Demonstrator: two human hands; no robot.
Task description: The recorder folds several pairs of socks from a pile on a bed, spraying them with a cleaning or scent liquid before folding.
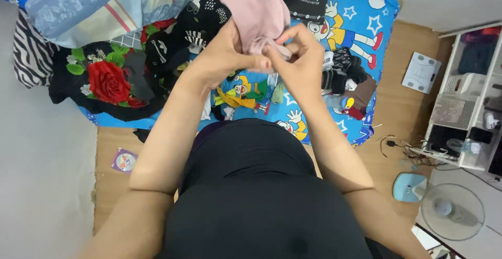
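Above the bed [366,24], both the left hand [222,50] and right hand [300,63] pinch the pink garment's [253,8] lower edge, its length running up and away from them.

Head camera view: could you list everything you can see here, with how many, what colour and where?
Pink garment: one, held up over the bed.
Cartoon bedsheet: one, blue.
Rose-print cloth: one, black and red, bed's left.
Striped pillow: one, pale blue, top left.
Dark clothes pile: several, black, bed centre.
Scale: one, white, floor right.
Fan: one, white, bottom right.
Shelf unit: one, white, right.
Left hand: grip on garment.
Right hand: pinching its hem.
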